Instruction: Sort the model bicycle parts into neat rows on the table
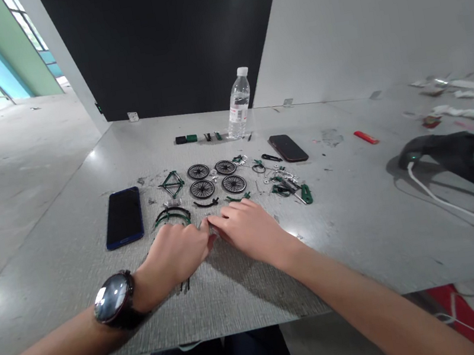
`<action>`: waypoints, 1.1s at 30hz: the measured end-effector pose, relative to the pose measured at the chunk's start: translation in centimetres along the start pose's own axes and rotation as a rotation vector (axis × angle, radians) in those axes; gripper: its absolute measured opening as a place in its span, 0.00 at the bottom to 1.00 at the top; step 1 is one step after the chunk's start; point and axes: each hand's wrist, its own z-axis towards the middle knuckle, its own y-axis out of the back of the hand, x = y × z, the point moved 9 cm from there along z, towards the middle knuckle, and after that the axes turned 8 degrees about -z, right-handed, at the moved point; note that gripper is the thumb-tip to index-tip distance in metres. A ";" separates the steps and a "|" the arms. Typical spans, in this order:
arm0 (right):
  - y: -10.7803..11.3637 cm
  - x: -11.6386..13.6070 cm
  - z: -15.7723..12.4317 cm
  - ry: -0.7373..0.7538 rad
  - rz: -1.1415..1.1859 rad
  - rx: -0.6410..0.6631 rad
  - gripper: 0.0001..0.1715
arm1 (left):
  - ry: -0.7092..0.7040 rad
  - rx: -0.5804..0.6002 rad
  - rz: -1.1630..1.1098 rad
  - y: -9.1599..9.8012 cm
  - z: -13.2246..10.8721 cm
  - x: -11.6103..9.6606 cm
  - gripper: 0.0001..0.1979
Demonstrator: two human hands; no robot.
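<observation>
My left hand point(180, 247) and my right hand point(252, 230) meet low over the table, fingertips together. Both are closed, with something tiny and pale at the fingertips that is too small to name. Just beyond them lie black and green curved fenders point(171, 214), a dark curved strip point(206, 204) and a green one point(239, 197). Farther back sit small spoked model wheels, one of them a front-left wheel point(202, 189), and a green bicycle frame point(172, 183). Thin dark rods point(185, 284) show partly under my left wrist, which wears a watch point(112, 297).
A blue-edged phone point(123, 218) lies left, another phone point(288, 148) right. Small metal and green parts point(287, 184) cluster right of the wheels. A water bottle point(238, 105) stands at the back. Farther right are a red cutter point(366, 137) and a black strap-like object point(445, 159) with a white cable.
</observation>
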 end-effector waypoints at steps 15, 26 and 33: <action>0.0 0.0 0.1 -0.005 -0.008 -0.003 0.11 | 0.014 -0.015 -0.003 -0.1 0.1 0.3 0.20; -0.1 0.0 0.2 -0.007 0.010 -0.014 0.12 | 0.018 -0.005 -0.006 0.0 0.1 0.4 0.19; -0.1 -0.1 0.2 -0.011 0.006 -0.002 0.12 | 0.016 -0.017 -0.011 -0.2 0.1 0.4 0.20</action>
